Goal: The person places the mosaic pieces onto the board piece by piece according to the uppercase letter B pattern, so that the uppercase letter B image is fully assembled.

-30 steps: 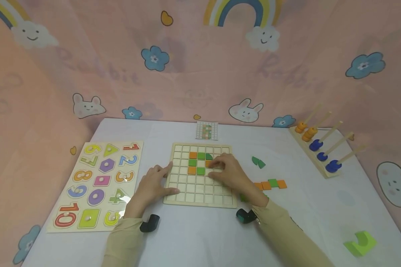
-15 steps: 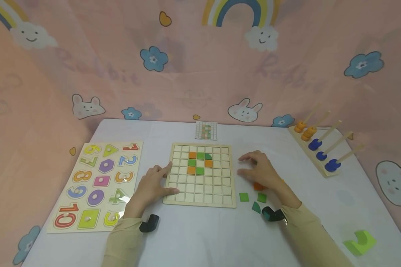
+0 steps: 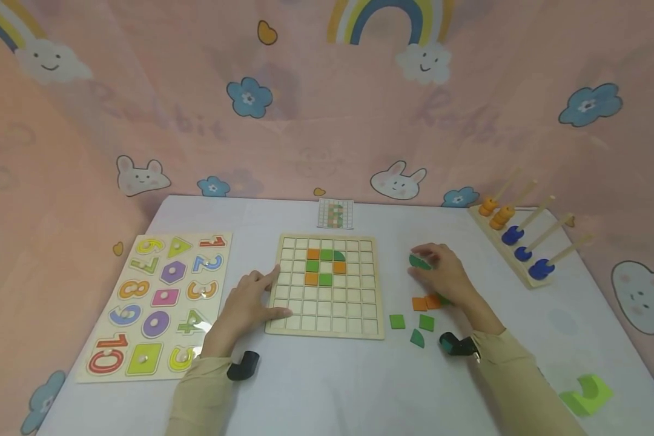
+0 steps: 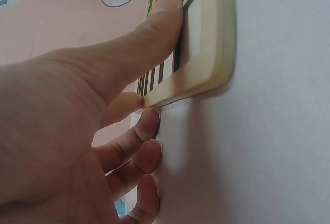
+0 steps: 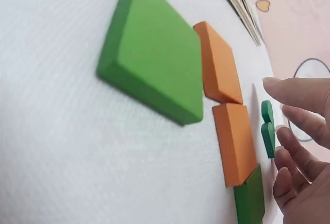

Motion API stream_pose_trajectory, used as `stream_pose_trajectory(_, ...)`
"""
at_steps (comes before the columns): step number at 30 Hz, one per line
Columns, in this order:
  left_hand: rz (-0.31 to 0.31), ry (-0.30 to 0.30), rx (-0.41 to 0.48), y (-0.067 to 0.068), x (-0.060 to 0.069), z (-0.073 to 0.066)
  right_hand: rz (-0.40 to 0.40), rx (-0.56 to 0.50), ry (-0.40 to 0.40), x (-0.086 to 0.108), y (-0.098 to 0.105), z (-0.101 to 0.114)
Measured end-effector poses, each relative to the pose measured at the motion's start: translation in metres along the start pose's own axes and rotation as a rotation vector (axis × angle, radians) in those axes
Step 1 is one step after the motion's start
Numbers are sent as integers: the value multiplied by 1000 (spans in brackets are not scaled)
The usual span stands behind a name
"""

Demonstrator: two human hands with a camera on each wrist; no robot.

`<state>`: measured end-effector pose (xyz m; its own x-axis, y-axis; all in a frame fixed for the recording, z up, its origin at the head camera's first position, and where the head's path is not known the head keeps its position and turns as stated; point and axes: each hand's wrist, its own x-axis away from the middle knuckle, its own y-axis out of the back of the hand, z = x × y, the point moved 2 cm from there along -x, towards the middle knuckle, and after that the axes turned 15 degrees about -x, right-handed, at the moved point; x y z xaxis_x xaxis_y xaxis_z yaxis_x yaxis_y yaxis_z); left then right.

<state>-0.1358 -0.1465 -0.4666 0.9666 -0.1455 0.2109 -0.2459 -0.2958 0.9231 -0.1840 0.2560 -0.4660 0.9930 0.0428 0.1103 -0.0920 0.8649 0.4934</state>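
The square light-wood grid board (image 3: 332, 309) lies flat on the white cloth-covered bench (image 3: 327, 387), in front of the person and between the two bare-handed grips. The left grip (image 3: 251, 300) is spread: the thumb rests on the face of the board near its lower left corner, and the index fingertip touches the left edge. The left wrist view shows the remaining fingers loosely bent beside the board.

The right grip (image 3: 441, 272) is spread around two small dark green curved-edge pieces (image 3: 419, 261), to the right of the board. The pieces sit close together between thumb and index finger; whether the fingers touch them cannot be told.

Tiles in the board are arranged as follows. Top row: orange square, green square, dark green quarter-circle. Second row: green square at left, orange square at right. Third row: orange square, green square.

Loose parts lie to the right of the board. Two orange square tiles (image 3: 426, 303) adjoin each other, with a further green tile partly hidden by the right grip. Nearer the person are two green square tiles (image 3: 427, 323), well separated, and one dark green quarter-circle piece (image 3: 417, 338).

A small printed pattern card (image 3: 335, 214) lies beyond the board. A pale number-and-shape puzzle board (image 3: 182, 312) lies to the left; a wooden peg stand (image 3: 509, 248) with orange and blue rings stands at far right
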Motion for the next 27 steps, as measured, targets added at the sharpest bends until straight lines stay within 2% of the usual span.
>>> stream_pose_trajectory(4,0,4,-1,-1,-1,1,-15,-19,0,1,2,-3)
stream_pose_trajectory(9,1,5,-4,-1,-1,1,-49,10,26,0,-1,-5)
stream_pose_trajectory(15,1,-1,-9,-1,-1,1,-52,11,40,-1,-6,-1)
stream_pose_trajectory(21,-1,-4,-14,-1,-1,1,4,7,133,-1,-17,8)
stream_pose_trajectory(24,-1,-5,-14,-1,-1,0,38,-20,172,0,-25,12)
stream_pose_trajectory(27,1,-2,-6,0,0,0,39,-59,204,2,-35,17)
